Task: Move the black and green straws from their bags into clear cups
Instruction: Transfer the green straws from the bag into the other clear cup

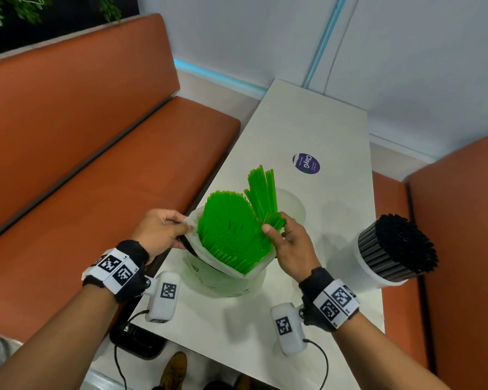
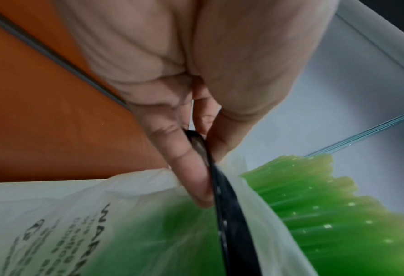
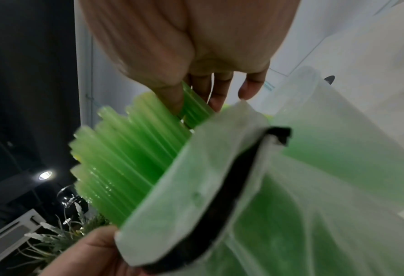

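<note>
Dozens of bright green straws [image 1: 231,235] fan from a frosted bag [image 1: 223,280] at frame centre. Left hand [image 1: 161,229] pinches the bag's rim; right hand [image 1: 288,243] grips a raised straw bunch [image 1: 261,197].

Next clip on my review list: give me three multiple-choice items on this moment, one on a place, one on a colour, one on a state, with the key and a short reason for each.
1. Where do the black straws stand?
A. in a cup at the table's right edge
B. on the bench
C. in the left hand

2. What colour are the straws in the bag?
A. black
B. green
C. red

3. What is the right hand doing?
A. resting flat on the table
B. pinching a small bunch of green straws
C. holding the cup of black straws

Key:
1 A: the black bundle stands upright in a cup near the right edge of the table.
2 B: green straws fill the open bag, whose rim the left hand holds.
3 B: its fingers close on a bunch raised above the rest.
</note>
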